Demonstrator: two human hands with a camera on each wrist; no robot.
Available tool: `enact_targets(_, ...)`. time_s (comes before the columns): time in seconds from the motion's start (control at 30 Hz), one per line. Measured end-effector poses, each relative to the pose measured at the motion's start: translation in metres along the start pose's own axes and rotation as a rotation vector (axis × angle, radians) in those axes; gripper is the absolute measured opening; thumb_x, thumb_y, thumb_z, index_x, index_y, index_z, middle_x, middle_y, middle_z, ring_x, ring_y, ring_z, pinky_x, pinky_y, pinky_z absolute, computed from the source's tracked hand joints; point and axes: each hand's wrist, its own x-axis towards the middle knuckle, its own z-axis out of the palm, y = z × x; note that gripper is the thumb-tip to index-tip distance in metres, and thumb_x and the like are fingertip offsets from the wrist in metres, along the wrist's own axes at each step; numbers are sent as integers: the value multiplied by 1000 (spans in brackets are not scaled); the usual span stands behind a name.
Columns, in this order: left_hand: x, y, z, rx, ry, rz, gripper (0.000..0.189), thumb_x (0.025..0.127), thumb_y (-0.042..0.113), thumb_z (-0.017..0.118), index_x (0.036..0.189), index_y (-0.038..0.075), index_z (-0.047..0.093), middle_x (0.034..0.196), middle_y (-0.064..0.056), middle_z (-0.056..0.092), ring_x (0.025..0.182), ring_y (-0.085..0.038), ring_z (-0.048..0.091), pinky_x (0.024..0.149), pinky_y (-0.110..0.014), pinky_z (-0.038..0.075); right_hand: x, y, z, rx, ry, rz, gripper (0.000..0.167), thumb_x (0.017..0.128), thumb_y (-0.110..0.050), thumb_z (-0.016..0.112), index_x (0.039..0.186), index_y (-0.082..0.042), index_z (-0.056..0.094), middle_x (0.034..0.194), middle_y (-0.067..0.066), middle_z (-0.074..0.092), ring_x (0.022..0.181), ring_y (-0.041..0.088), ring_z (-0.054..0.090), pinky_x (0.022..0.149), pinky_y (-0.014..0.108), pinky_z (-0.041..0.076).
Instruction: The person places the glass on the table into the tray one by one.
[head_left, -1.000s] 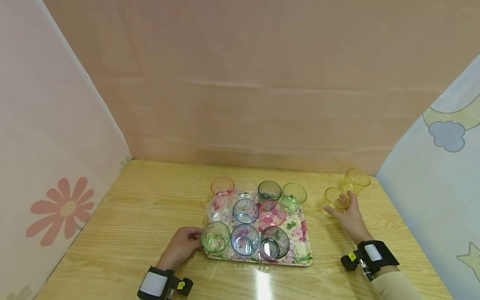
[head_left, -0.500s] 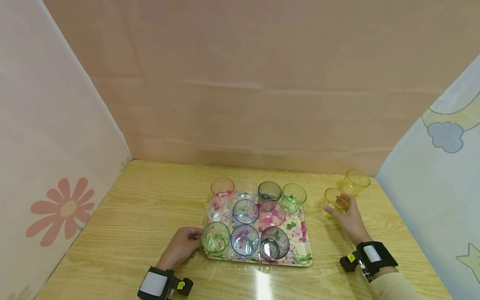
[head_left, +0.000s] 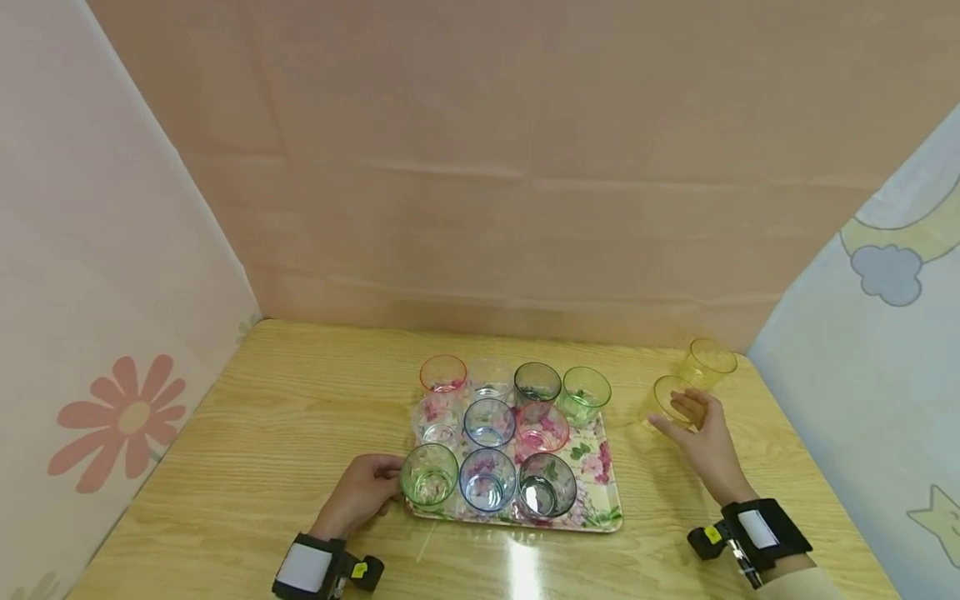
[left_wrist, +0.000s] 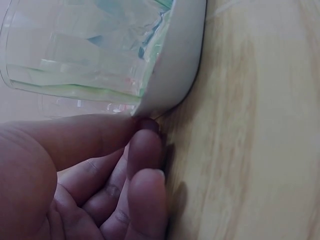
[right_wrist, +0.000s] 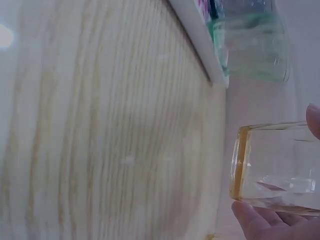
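Observation:
At the tray's near left corner, my left hand [head_left: 362, 493] pinches the rim of a floral tray [head_left: 603, 500] between thumb and fingers; in the left wrist view the thumb [left_wrist: 95, 137] lies along the rim beside a green-rimmed glass [left_wrist: 75, 75]. My right hand [head_left: 708, 442] grips a yellow glass [right_wrist: 280, 165] by its sides, right of the tray. In the right wrist view its thick amber base stands off the tabletop. Just behind it stands a second yellow glass [head_left: 712, 360].
Rows of clear, red, blue, dark and green glasses fill most of the tray, such as a dark glass [head_left: 547, 487] in front and a green glass [head_left: 587, 392] at the back right. Bare tray shows along its right side. A pink backdrop [head_left: 480, 250] closes off the wooden table [head_left: 322, 392].
My right wrist has shifted slightly right and nearer, and the yellow glass in its grip has moved a little off its place. The left hand and tray have stayed put.

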Motion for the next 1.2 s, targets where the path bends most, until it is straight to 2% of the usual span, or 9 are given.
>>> enact_targets(0.1, 1, 0, 1, 4, 8, -9, 22, 93, -1, 67, 113, -7, 72, 86, -5, 69, 69, -17, 61, 53, -30, 50, -9, -8, 3, -35, -1, -43, 85, 101, -30, 66, 156, 3, 10, 155, 28, 34, 138, 42, 37, 92, 17, 39)
enact_targets(0.2, 1, 0, 0, 9, 12, -8, 21, 94, 0, 67, 113, -7, 72, 84, -5, 68, 69, -17, 61, 53, -30, 50, -17, -18, 7, -59, -6, -80, 78, 101, -30, 66, 153, 2, 18, 153, 24, 39, 134, 27, 43, 93, 21, 40)
enact_targets(0.3, 1, 0, 0, 13, 16, -10, 20, 94, 1, 67, 112, -6, 73, 84, -5, 68, 68, -17, 61, 53, -30, 51, -22, -27, 14, -55, -17, -119, 73, 101, -27, 67, 152, 1, 23, 151, 22, 43, 127, 10, 45, 87, 15, 40)
enact_targets(0.37, 1, 1, 0, 14, 20, -9, 20, 94, 1, 66, 112, -6, 73, 84, -5, 68, 68, -17, 61, 53, -30, 51, -24, -32, 18, -36, -33, -139, 71, 100, -23, 68, 151, 1, 25, 150, 22, 44, 125, 3, 45, 86, 16, 41)
enact_targets(0.47, 0, 1, 0, 10, 19, -10, 20, 94, 1, 66, 111, -6, 73, 83, -5, 67, 68, -17, 60, 53, -30, 51, -29, -38, 25, -26, -55, -158, 68, 99, -19, 69, 150, 0, 27, 149, 21, 45, 126, 7, 45, 85, 19, 42)
enact_targets(0.6, 0, 1, 0, -3, 11, -5, 20, 94, 1, 66, 112, -7, 72, 83, -5, 67, 68, -17, 60, 53, -29, 50, -34, -43, 34, -42, -70, -178, 67, 96, -16, 73, 148, -1, 32, 145, 20, 47, 128, 20, 46, 86, 26, 47)
enact_targets(0.7, 0, 1, 0, 0, 8, 4, 20, 94, 0, 66, 111, -7, 72, 82, -5, 67, 67, -17, 60, 52, -29, 50, -37, -43, 41, -35, -87, -180, 70, 94, -15, 75, 148, -1, 33, 144, 20, 45, 128, 29, 44, 96, 43, 48)
enact_targets(0.83, 0, 0, 0, 13, 15, 6, 19, 94, 0, 66, 110, -7, 73, 82, -5, 67, 67, -17, 60, 52, -30, 50, -38, -41, 50, -13, -111, -155, 75, 92, -16, 78, 150, 0, 34, 142, 22, 44, 129, 36, 43, 102, 68, 40)
enact_targets(1.2, 2, 0, 0, 5, 9, -8, 20, 95, 1, 65, 111, -7, 72, 83, -5, 67, 68, -17, 60, 53, -31, 51, -40, -33, 70, -55, -113, -123, 78, 85, -19, 84, 146, 3, 41, 138, 25, 53, 126, 42, 51, 102, 67, 39)
